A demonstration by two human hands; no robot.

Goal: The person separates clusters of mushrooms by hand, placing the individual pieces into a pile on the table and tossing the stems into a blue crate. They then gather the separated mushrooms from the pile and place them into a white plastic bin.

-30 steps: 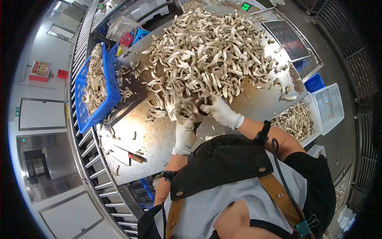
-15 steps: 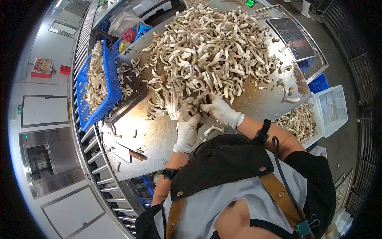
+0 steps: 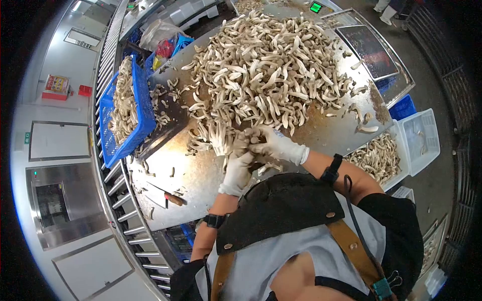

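My left hand (image 3: pixel 238 171), in a white glove, is wrapped around a bunch of mushrooms (image 3: pixel 219 137) with pale stems pointing left and brownish caps toward my right hand. My right hand (image 3: pixel 282 145), gloved too, has its fingers curled in on the cap side of this bunch. The exact contact of the fingertips is partly hidden. Just beyond both hands rises a large pile of loose mushrooms (image 3: pixel 266 70) on the metal table (image 3: pixel 186 173). A few stray mushrooms lie near my right wrist.
A knife (image 3: pixel 173 198) with a wooden handle lies on the table at left. Beside a roller conveyor (image 3: pixel 131 217), a blue crate (image 3: pixel 145 118) holds mushrooms. At right stand a white bin of mushrooms (image 3: pixel 377 156) and a translucent bin (image 3: pixel 423 143). Another person's feet (image 3: pixel 386 14) show far right.
My right hand has shifted slightly down, staying against the bunch. My left hand keeps its hold. The whole view has moved a little.
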